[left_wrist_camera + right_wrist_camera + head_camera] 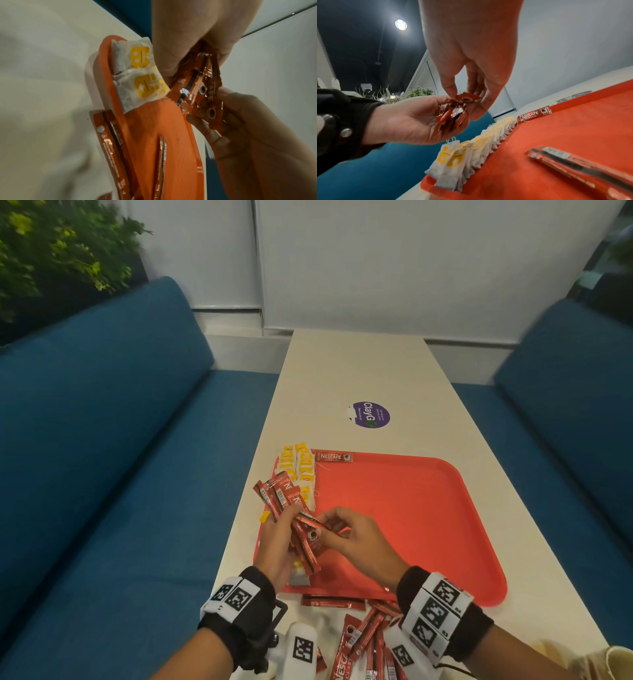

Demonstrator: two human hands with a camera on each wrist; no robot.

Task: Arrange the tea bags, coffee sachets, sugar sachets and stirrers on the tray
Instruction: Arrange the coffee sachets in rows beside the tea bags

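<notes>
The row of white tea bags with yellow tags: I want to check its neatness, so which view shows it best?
The right wrist view: the row of white tea bags with yellow tags runs unobstructed along the red plastic tray edge. The head view shows the row partly behind the left hand's coffee sachets; the left wrist view shows only some bags.
</notes>
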